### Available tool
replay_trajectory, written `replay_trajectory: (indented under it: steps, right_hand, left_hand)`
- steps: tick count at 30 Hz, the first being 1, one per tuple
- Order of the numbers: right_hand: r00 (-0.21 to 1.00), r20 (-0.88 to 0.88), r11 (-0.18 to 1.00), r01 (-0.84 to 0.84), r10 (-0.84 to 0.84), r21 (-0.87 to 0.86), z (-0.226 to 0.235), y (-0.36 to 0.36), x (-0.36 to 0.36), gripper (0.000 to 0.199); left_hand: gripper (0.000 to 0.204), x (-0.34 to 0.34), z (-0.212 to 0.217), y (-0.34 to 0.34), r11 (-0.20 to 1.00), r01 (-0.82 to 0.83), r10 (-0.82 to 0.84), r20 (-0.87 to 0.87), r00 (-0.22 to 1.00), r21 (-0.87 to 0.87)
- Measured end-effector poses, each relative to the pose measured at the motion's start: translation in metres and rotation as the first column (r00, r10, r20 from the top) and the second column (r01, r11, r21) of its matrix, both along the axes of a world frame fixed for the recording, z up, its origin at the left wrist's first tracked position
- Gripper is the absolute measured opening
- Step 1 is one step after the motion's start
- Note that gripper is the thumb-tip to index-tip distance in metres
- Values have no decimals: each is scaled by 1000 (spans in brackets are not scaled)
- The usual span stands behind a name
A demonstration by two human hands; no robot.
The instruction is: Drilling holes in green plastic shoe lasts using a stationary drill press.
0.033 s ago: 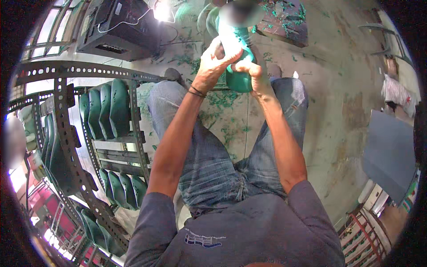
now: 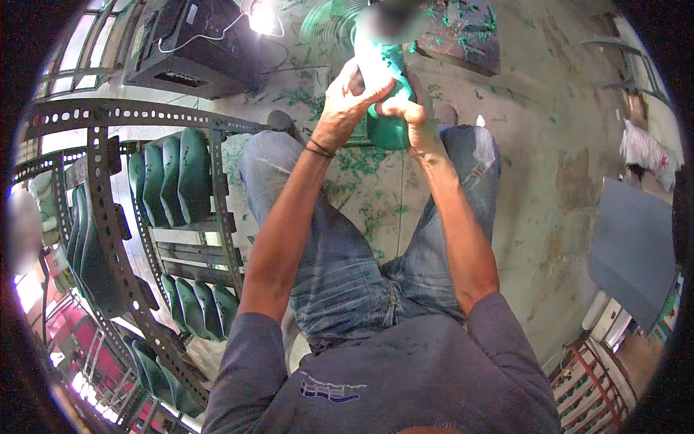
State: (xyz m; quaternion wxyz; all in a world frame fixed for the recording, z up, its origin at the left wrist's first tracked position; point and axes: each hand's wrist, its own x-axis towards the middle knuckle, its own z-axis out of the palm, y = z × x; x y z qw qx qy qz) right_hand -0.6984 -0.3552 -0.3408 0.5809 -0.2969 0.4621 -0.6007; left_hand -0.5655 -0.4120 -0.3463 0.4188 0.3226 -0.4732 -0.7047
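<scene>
The green plastic piece (image 2: pixel 387 108) is held out in front of the person, above the knees and over the floor, with both hands on it. The left hand (image 2: pixel 350 94) wraps its upper part, fingers closed over the top, and the right hand (image 2: pixel 405 116) is closed around its lower side. Whether the right hand also pinches a small tool is hard to tell, since the top of the piece is blurred out.

The grip looks firm, but the piece hangs in the air with nothing under it. If the hands twist against each other too hard, it could slip free and drop between the jeans-clad legs (image 2: pixel 340 246) onto the concrete floor (image 2: pixel 549 188). If a blade is in use, a slip would carry it toward the left hand, whose fingers sit right beside the right hand's.

Green shavings (image 2: pixel 358 163) litter the floor by the feet and could be slick underfoot. To the left, a slotted metal rack (image 2: pixel 108 188) holds rows of similar green pieces (image 2: pixel 170 173) on edge; a careless elbow could knock them. A bright lamp (image 2: pixel 262 20) glares beyond the hands and may hide fine detail.
</scene>
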Motion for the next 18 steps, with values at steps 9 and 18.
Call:
replay_trajectory:
  steps: [9, 18]
  right_hand:
    - [1000, -6, 1000, 8, -8, 2, -10, 3, -2, 56]
    - [998, -65, 1000, 12, -12, -5, 6, 4, -1, 51]
  left_hand:
    - [52, 1, 9, 1, 1000, 16, -15, 41, 999, -21]
    - [46, -3, -3, 5, 1000, 18, -19, -34, 999, -22]
